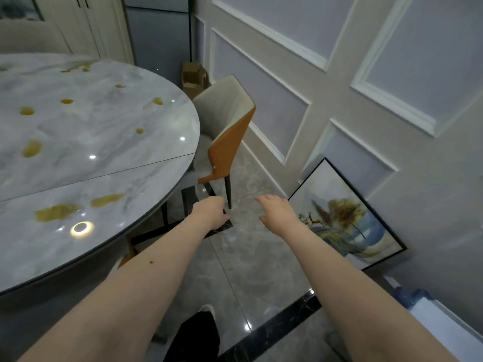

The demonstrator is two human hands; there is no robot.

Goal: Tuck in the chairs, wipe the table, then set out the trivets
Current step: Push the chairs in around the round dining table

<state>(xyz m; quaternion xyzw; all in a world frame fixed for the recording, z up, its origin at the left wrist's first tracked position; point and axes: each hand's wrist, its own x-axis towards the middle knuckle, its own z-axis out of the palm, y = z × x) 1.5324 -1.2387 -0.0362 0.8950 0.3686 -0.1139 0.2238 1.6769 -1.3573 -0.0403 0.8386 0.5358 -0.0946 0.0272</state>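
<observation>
A round marble table [146, 176] fills the left of the head view, spotted with several yellow-brown spills [56, 212]. A chair [227, 131] with a grey seat front and orange back stands at the table's far right edge, its seat partly under the tabletop. Both arms stretch forward over the floor toward it. My left hand [210, 211] is below the chair's rear leg with fingers curled down, holding nothing. My right hand [275, 210] hovers to the right, fingers spread and relaxed. Neither hand touches the chair. Part of another orange chair [129, 250] shows under the table's near edge.
A framed painting [345, 218] leans against the panelled wall [339, 100] on the right. A cardboard box [193, 77] sits in the far corner behind the chair. White cabinets [88, 30] stand beyond the table. The grey tiled floor [261, 270] has a dark border strip.
</observation>
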